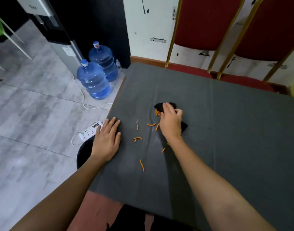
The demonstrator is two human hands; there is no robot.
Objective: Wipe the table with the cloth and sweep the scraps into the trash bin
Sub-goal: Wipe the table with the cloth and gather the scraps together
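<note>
Right hand (171, 121): fingers curled round a black cloth (158, 106), gripping it and holding it against the table (234, 139). Bunched cloth shows past the fingertips, and a second dark corner shows at the outer side of the wrist.

Left hand (106, 140): lies palm down on the table's grey covering, fingers straight and together, holding nothing. It sits at the table's edge, with the outer side of the hand over the rim.

Orange scraps (137, 138): thin, short pieces scattered on the covering, mostly in the gap between the two hands. A few lie just beside the right hand's thumb side, touching or nearly touching the cloth. Several lie midway between the hands. One longer piece lies nearer the person, between the forearms, and one or two sit close against the right forearm. The covering is creased in a line that runs through the scraps.

Trash bin (83, 155): a dark round container on the floor, directly below the left hand and wrist and partly hidden by them. Its contents cannot be seen.

Also on the floor, beyond the left hand: a white power strip (90, 130) with its cable, and further off two blue water bottles (93, 80). Beyond the right hand, at the table's far edge, stand two red chairs (208, 22) with gold frames.
</note>
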